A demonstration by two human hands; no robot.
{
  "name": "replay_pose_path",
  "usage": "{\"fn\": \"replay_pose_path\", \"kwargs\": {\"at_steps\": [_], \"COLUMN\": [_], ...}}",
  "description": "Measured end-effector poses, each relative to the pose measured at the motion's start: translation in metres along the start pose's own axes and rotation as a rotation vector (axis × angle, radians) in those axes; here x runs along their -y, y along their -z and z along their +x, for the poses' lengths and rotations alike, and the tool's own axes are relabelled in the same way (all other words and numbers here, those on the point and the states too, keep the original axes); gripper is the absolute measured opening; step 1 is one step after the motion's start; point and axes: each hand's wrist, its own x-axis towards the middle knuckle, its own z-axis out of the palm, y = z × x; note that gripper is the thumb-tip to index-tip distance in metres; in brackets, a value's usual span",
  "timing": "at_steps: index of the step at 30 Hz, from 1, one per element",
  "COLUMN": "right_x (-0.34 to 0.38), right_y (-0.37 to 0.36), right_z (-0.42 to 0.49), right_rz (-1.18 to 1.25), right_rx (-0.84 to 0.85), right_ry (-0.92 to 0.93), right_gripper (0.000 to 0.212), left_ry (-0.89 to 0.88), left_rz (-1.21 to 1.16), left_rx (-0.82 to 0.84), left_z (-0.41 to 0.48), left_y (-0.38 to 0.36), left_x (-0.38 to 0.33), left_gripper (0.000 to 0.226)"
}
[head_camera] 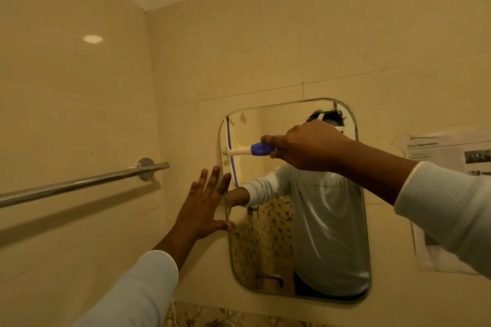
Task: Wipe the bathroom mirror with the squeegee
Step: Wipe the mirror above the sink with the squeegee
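Observation:
A rounded rectangular mirror (pixel 313 220) hangs on the beige tiled wall. My right hand (pixel 305 145) grips the blue and white handle of a squeegee (pixel 247 151). Its blue blade stands upright against the glass at the mirror's upper left edge. My left hand (pixel 204 203) lies flat with spread fingers on the wall beside the mirror's left edge, the thumb touching the rim. The mirror reflects a person in a light long-sleeved top.
A chrome towel bar (pixel 79 183) runs along the left wall at hand height. A printed paper sheet (pixel 449 156) is stuck on the wall right of the mirror. A patterned surface (pixel 225 317) shows below the mirror.

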Motion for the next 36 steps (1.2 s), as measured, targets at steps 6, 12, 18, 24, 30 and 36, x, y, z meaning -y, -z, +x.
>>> {"fn": "replay_pose_path", "kwargs": {"at_steps": [6, 12, 18, 24, 30, 36], "right_x": [-0.014, -0.040, -0.065, -0.095, -0.116, -0.118], "right_y": [0.001, 0.011, 0.026, 0.038, 0.050, 0.048], "right_z": [-0.021, -0.063, -0.112, -0.168, -0.216, -0.229], "right_rz": [-0.023, -0.006, -0.041, -0.021, 0.018, 0.030], "right_rx": [0.011, 0.036, 0.055, 0.067, 0.017, 0.035], "right_ry": [-0.060, -0.095, -0.122, -0.200, -0.216, -0.261], "right_gripper": [0.055, 0.055, 0.057, 0.061, 0.065, 0.073], "left_ry": [-0.007, -0.021, -0.016, -0.017, -0.019, -0.006], "left_rz": [-0.037, -0.033, -0.024, -0.019, -0.031, -0.051], "left_rx": [-0.032, -0.049, -0.047, -0.040, -0.041, -0.018], "left_z": [-0.001, -0.003, -0.004, -0.005, -0.006, -0.007], "left_y": [-0.001, -0.002, 0.000, 0.001, 0.002, 0.005], "left_x": [0.000, 0.002, 0.000, 0.000, -0.001, 0.000], "left_gripper": [0.143, 0.142, 0.143, 0.143, 0.144, 0.147]}}
